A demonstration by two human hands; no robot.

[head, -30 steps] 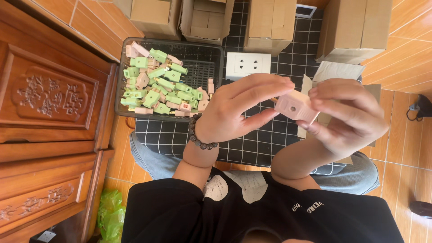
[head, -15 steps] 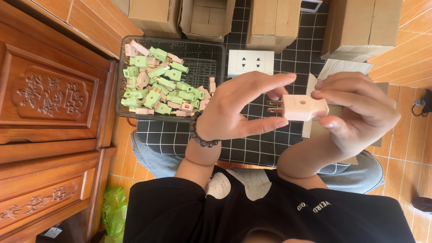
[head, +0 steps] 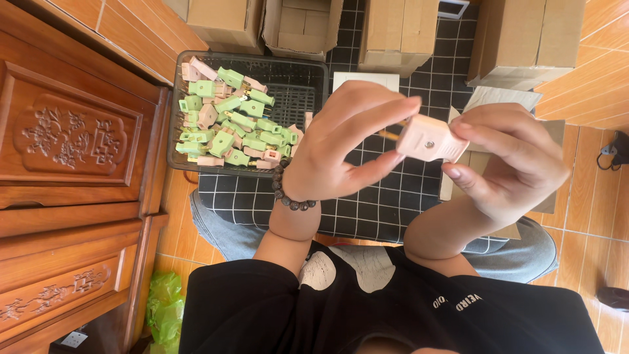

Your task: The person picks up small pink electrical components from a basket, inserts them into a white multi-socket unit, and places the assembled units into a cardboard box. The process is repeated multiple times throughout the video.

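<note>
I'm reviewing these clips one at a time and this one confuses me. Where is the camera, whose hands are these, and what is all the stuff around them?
The camera sits on a person's head and looks down, so the hands are their own. The right hand grips a small pale pink plug with a screw on its face; the left hand, wearing a bead bracelet, touches its prong end with the fingertips. Beyond the left hand, a dark plastic basket holds a heap of green and pink plugs. Cardboard boxes stand past it, and a carved wooden cabinet is on the person's left. A black checked cloth covers the lap.
</note>
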